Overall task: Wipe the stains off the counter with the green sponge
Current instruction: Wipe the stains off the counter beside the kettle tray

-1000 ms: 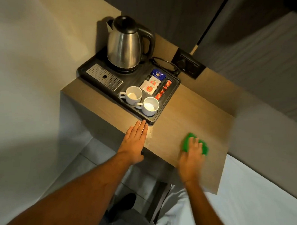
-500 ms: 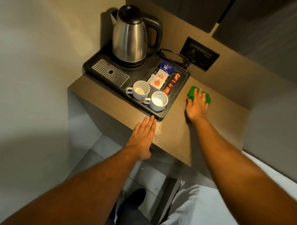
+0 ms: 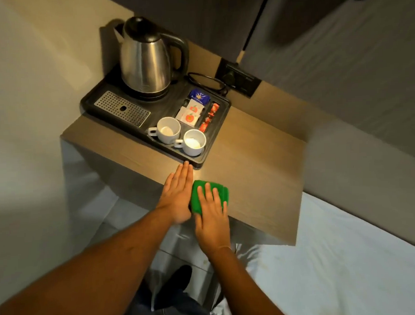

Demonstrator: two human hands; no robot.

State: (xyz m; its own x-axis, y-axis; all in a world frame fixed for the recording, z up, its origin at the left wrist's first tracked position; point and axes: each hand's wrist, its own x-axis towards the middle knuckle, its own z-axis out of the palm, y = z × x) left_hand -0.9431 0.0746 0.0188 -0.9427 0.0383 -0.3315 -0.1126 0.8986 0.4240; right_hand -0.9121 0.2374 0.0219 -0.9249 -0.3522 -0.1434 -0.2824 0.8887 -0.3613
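Since half a second ago the right hand (image 3: 211, 219) has dragged the green sponge (image 3: 209, 197) back from the far side of the counter (image 3: 262, 174), near the wall socket (image 3: 237, 81), to the front edge, right beside the left hand (image 3: 179, 194). The right hand lies flat on top of the sponge, fingers spread and pressing down rather than curled around it; the sponge peeks out ahead of the fingertips and to their left. The left hand rests open and flat on the counter, fingers together, its fingertips just short of the corner of the black tray (image 3: 224, 123).

Trouble here would come mostly from the edge. The sponge sits so close to the front lip, under the heel of the right hand, that another pull toward the body could sweep it off onto the floor. A sideways stroke leftward would bump the left hand, and a forward push angled left could knock the tray, where two white cups (image 3: 181, 135) stand near the corner beyond the left fingertips. I can't make out any stains from here, so missed patches seem likely.
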